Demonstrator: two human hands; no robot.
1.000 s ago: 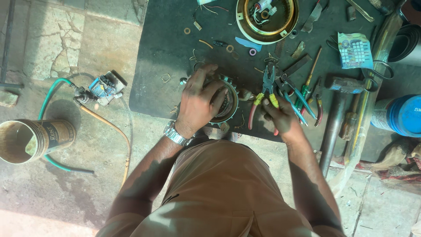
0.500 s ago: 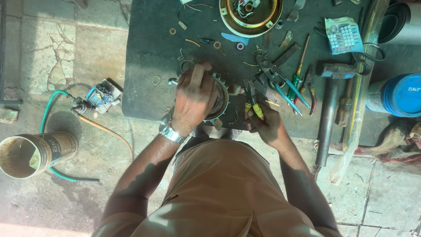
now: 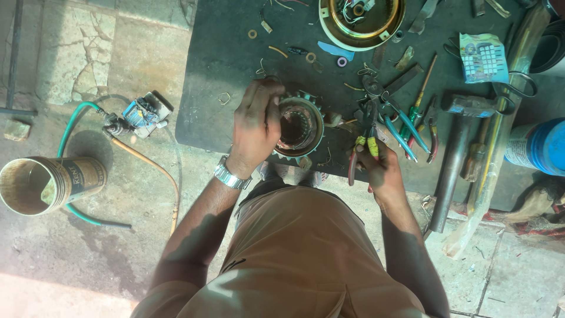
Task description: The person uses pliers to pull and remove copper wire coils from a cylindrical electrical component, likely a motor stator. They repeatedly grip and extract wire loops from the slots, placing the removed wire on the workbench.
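Observation:
A round toothed metal ring with a rusty red bore point(image 3: 300, 126) sits near the front edge of a dark mat point(image 3: 218, 65). My left hand point(image 3: 256, 126), with a wristwatch on its wrist, lies over the ring's left side, fingers on its rim. My right hand point(image 3: 379, 168) is closed on the handles of red and yellow pliers point(image 3: 360, 154) just right of the ring. Other pliers with blue and green handles point(image 3: 400, 126) lie beside that hand.
A round gold housing with wires point(image 3: 362, 20) sits at the mat's far edge. A hammer point(image 3: 456, 144), scissors, a screwdriver and small rings lie to the right. A blue container point(image 3: 541, 147) stands far right. A tin can point(image 3: 44, 184) and green hose point(image 3: 73, 118) are on the floor to the left.
My left hand has shifted from covering the ring to its left side, so the bore now shows. My right hand keeps hold of the pliers. The view has moved slightly.

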